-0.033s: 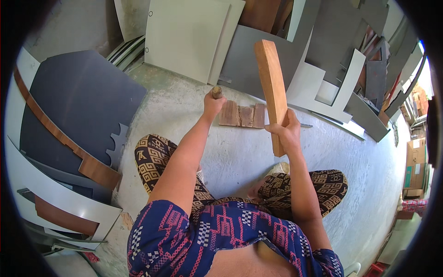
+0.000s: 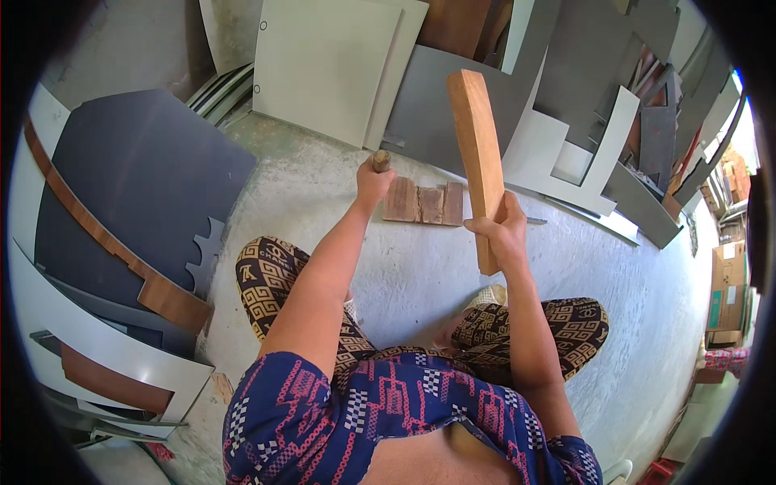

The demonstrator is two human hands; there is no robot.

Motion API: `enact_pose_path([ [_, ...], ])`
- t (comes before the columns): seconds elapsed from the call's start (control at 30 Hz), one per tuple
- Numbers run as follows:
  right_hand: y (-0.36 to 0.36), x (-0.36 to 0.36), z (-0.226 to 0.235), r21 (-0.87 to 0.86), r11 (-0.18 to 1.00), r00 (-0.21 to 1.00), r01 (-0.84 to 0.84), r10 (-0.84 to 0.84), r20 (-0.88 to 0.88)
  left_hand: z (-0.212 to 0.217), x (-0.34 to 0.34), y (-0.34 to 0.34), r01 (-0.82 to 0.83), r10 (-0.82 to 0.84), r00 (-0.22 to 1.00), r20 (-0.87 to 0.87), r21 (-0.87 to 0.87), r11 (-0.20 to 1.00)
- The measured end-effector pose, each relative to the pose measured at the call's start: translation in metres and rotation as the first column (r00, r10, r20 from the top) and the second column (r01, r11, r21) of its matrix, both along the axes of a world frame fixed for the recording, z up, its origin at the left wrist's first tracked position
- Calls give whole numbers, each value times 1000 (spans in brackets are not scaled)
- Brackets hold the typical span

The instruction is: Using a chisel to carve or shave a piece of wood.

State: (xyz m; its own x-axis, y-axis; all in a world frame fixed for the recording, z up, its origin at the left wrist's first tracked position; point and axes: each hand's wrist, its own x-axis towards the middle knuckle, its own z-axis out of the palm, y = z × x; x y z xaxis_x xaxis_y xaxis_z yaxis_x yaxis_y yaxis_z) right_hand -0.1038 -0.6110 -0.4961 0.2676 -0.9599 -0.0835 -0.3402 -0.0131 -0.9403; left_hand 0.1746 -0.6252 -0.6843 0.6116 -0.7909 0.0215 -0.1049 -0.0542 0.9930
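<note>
My left hand (image 2: 374,186) is closed round a wooden handle (image 2: 381,161); only its rounded end shows above the fist, and whatever joins it below is hidden. In my right hand (image 2: 503,233) I grip the lower part of a long, thick wooden block (image 2: 477,137), held up and tilted slightly left at the top. Between the two hands, a brown wooden board (image 2: 400,200) lies on the floor, with a rough, chipped strip across its middle. A thin dark metal strip (image 2: 537,221) shows just right of my right hand.
Pale and grey panels (image 2: 323,73) lean along the far wall. Cut-out board scraps (image 2: 598,162) are piled at the far right, and a large dark panel (image 2: 145,170) lies on the left. Cardboard boxes (image 2: 729,283) stand at the right edge. My bent knees flank the concrete floor (image 2: 404,283).
</note>
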Motion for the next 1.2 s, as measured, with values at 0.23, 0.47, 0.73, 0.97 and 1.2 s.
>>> enact_pose_path([
  [0.23, 6, -5, 12, -7, 998, 992, 63, -62, 109, 20, -24, -23, 124, -137, 982, -133, -102, 987],
  [0.47, 9, -15, 8, 32, 998, 999, 49, -48, -23, 7, -43, -30, 192, -193, 977, -94, -14, 981],
  [0.73, 6, -11, 5, 47, 998, 997, 32, -28, -77, -2, -48, -42, 228, -223, 971, -89, 51, 972],
  [0.97, 14, 5, 15, -171, 985, 1000, 24, -20, 24, 12, -57, -48, 311, -301, 949, -96, 117, 943],
  [1.2, 7, 7, -14, 24, 975, 836, -222, 203, -510, 9, -57, -53, 300, -363, 905, -221, -273, 914],
])
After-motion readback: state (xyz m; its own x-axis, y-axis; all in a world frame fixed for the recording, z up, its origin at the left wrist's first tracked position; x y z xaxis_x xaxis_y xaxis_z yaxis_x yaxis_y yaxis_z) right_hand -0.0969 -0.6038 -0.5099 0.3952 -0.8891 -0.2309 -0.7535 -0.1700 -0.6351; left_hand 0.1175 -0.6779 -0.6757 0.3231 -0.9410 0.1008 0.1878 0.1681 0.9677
